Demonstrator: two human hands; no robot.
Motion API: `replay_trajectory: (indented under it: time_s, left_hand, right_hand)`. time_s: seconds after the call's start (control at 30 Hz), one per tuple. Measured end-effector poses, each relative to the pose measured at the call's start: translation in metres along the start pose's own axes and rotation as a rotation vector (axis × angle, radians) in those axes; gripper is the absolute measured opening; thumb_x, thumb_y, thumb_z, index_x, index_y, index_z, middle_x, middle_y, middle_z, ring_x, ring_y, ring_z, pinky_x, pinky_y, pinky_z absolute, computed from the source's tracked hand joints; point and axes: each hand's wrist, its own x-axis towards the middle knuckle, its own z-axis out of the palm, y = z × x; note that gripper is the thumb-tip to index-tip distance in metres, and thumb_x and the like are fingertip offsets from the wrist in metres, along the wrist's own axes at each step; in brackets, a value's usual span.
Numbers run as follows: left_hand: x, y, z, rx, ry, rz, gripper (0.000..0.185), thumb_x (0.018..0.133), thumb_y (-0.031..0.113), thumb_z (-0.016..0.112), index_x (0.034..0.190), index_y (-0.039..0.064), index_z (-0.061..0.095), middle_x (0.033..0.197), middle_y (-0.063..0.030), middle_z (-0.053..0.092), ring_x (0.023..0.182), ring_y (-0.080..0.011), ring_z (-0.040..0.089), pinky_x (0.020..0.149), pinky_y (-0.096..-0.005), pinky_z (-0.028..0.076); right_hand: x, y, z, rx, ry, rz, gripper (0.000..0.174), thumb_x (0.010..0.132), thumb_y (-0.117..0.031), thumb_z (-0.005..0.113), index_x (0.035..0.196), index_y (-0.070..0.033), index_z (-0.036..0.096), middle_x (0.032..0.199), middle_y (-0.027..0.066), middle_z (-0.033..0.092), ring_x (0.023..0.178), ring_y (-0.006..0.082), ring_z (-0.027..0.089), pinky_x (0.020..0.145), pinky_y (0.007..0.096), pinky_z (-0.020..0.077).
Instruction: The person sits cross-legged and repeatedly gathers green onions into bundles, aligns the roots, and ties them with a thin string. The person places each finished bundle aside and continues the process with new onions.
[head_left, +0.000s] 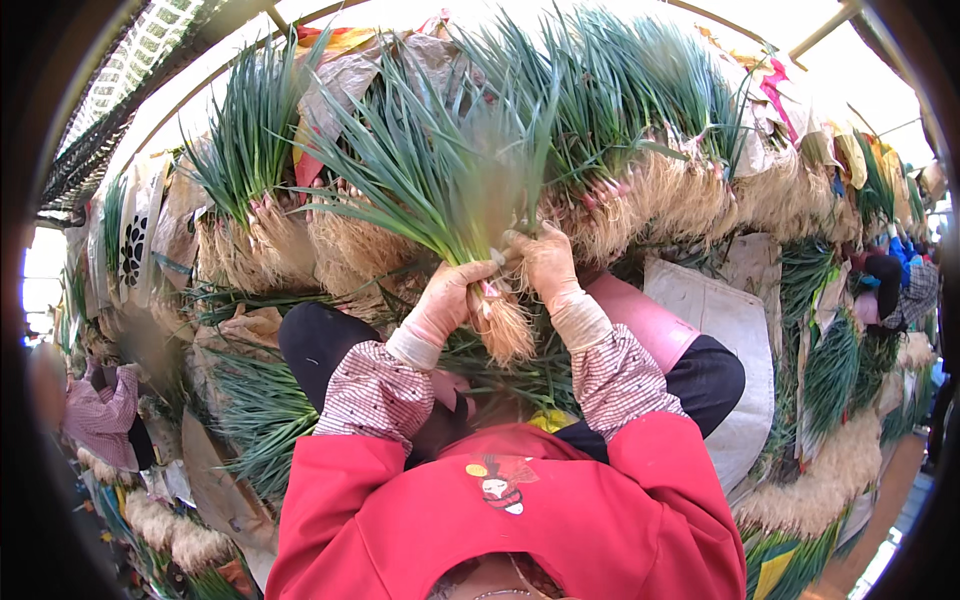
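A bunch of green onions (484, 244) is gripped near its white stem bases in my left hand (450, 292). Its tan roots (506, 330) hang below that hand, and the leaves fan up and to the left. Close beside it, my right hand (546, 262) has its fingers pinched on a few green onion stalks (534, 199), whose leaves rise above the fingers. The two hands nearly meet at the thumbs. A blurred smear in the picture hides part of the stems between them.
Ahead lies a long pile of green onions (600, 97), roots facing me. More onions (262, 412) lie left of my bent knees. A white woven sheet (716, 360) is spread at the right. Other people sit at the far left (105, 412) and far right (904, 281).
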Motion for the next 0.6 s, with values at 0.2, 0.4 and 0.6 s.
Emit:
replay_trajectory:
  time_s: [0.2, 0.4, 0.6]
  left_hand:
    - [-0.025, 0.013, 0.021, 0.032, -0.095, 0.032, 0.024, 0.087, 0.005, 0.055, 0.110, -0.003, 0.055, 0.104, -0.0165, 0.062, 0.091, -0.0240, 0.063, 0.079, -0.0386, 0.057]
    - [-0.033, 0.062, 0.013, -0.117, -0.306, 0.359, 0.063, 0.085, 0.013, 0.057, 0.140, -0.002, 0.031, 0.131, -0.0208, 0.049, 0.102, -0.0219, 0.057, 0.085, -0.0391, 0.054]
    - [-0.010, 0.044, -0.003, -0.237, -0.202, 0.024, 0.035, 0.087, 0.013, 0.052, 0.115, -0.009, 0.054, 0.111, -0.0231, 0.062, 0.088, -0.0311, 0.064, 0.080, -0.0446, 0.052]
  right_hand:
    - [-0.001, -0.001, -0.033, 0.549, -0.055, -0.126, 0.014, 0.091, -0.014, 0.061, 0.094, 0.000, 0.063, 0.074, 0.0047, 0.062, 0.062, 0.0112, 0.057, 0.061, 0.0253, 0.0505]
    - [-0.029, -0.009, -0.081, -1.559, -0.508, -0.003, 0.047, 0.076, -0.031, 0.072, 0.119, -0.012, 0.061, 0.103, 0.0156, 0.067, 0.102, 0.0279, 0.063, 0.086, 0.0361, 0.0502]
    - [0.041, -0.081, -0.082, -1.820, 0.272, -0.255, 0.030, 0.087, -0.036, 0.062, 0.093, -0.007, 0.063, 0.086, 0.0132, 0.069, 0.081, 0.0282, 0.068, 0.072, 0.0393, 0.0531]
